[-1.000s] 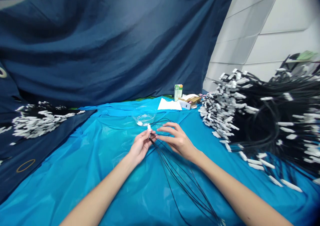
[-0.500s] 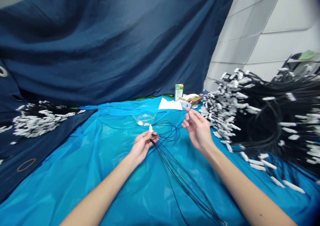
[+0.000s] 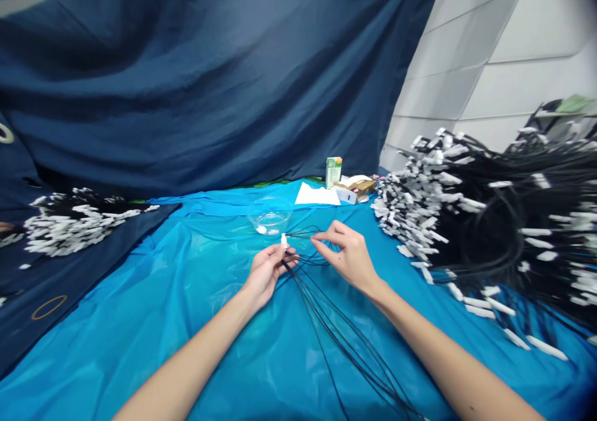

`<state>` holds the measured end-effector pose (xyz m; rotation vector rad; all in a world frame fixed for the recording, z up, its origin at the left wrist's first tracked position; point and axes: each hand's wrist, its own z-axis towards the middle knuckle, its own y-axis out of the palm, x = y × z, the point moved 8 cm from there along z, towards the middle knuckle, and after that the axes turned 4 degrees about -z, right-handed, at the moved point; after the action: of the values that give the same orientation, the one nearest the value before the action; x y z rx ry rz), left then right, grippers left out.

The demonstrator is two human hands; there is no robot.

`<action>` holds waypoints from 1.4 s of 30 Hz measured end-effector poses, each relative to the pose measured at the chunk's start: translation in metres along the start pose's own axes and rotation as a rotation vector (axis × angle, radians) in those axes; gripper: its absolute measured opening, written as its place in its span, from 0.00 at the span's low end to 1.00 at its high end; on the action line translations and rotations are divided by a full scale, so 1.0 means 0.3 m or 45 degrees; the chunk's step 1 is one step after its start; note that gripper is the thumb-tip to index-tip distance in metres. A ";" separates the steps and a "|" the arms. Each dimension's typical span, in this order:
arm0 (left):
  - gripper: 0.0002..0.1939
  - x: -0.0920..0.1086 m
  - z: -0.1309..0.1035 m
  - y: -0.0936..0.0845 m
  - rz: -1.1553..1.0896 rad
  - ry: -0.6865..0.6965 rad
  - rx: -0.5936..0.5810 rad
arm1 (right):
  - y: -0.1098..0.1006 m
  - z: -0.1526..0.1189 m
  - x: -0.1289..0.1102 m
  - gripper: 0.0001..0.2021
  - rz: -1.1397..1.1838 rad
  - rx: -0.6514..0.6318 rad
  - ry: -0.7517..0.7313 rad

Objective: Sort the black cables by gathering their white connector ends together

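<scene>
In the middle of the head view, my left hand (image 3: 269, 270) pinches a small white connector (image 3: 284, 240) with black wires running out of it. Several of these black wires (image 3: 342, 328) trail down and right over the blue sheet. Others loop out to the right of the connector. At those loops my right hand (image 3: 349, 252) has thumb and forefinger pinched together on a thin black wire, a short way right of my left hand. Just behind the connector stands a clear bowl (image 3: 270, 208) with small white pieces (image 3: 267, 229) in it.
A large heap of black cables with white connectors (image 3: 420, 197) lies at the right. A smaller such bundle (image 3: 79, 225) rests on dark cloth at the left. At the back are white paper (image 3: 317, 194), a green-and-white carton (image 3: 333, 172) and a white box (image 3: 346, 194).
My right hand has moved left and down, from near the white box to the wire loops beside the connector. My left hand keeps its hold, shifted very slightly.
</scene>
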<state>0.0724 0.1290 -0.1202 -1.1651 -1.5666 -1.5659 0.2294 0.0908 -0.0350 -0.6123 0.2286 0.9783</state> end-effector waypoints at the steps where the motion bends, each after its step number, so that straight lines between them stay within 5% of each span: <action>1: 0.18 0.002 0.000 0.002 -0.004 0.006 -0.004 | 0.003 -0.001 0.002 0.06 -0.005 -0.006 -0.002; 27: 0.24 0.022 -0.016 0.022 0.141 0.110 -0.038 | 0.016 -0.006 0.009 0.08 0.062 -0.060 0.115; 42: 0.23 0.035 -0.015 0.022 0.335 0.208 -0.050 | 0.078 -0.026 0.094 0.10 0.458 -0.231 0.491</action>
<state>0.0732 0.1255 -0.1075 -1.1798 -1.2292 -1.4814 0.2261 0.1158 -0.0628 -0.9481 0.6124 1.2303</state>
